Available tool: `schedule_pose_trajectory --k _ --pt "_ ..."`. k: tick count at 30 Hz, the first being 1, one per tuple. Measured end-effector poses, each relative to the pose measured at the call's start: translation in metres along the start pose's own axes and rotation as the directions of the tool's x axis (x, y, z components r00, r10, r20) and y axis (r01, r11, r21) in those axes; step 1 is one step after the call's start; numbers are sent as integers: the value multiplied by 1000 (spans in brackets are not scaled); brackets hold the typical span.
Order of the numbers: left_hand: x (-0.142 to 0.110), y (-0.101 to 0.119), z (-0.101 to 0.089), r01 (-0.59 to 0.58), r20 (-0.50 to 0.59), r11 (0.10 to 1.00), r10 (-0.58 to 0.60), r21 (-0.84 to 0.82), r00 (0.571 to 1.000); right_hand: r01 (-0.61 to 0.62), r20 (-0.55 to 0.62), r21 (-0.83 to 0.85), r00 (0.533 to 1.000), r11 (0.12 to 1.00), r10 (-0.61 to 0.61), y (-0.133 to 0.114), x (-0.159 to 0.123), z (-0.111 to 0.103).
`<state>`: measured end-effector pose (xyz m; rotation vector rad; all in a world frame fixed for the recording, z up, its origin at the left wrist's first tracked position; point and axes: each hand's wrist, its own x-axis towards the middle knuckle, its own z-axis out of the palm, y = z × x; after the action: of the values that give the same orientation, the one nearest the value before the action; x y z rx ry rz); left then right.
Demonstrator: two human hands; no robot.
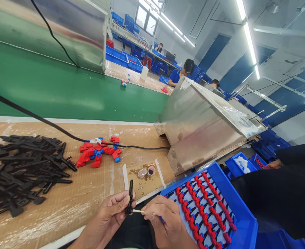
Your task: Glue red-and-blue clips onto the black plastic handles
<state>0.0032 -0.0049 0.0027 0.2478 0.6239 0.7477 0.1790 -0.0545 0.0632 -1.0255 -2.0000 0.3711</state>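
My left hand (pixel 113 212) is closed on a slim black plastic part (pixel 129 197), held upright near the bench's front edge. My right hand (pixel 165 216) pinches a thin pale stick (pixel 138 210) whose tip touches the lower end of the black part. Two small round cups (pixel 146 172) with brownish liquid sit on the cardboard just beyond my hands. A pile of the same black parts (pixel 22 173) lies at the left. Red and blue small pieces (pixel 97 154) lie in a heap in the middle.
A blue tray (pixel 242 214) at the right holds rows of assembled black-and-red parts. A black cable (pixel 64 129) crosses the cardboard-covered bench. Behind runs a green conveyor belt (pixel 64 86) with a steel housing (pixel 201 121). Other people sit at far benches; a dark sleeve (pixel 284 193) is at right.
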Motion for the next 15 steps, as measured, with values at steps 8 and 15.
schedule_pose_trajectory --k 8,15 --pt "-2 -2 -5 42 2 997 -41 -71 999 -224 -173 412 933 883 317 7 -14 10" --pt "-1 1 0 51 -46 993 -56 -102 997 -356 -275 330 850 874 450 26 -10 -2"
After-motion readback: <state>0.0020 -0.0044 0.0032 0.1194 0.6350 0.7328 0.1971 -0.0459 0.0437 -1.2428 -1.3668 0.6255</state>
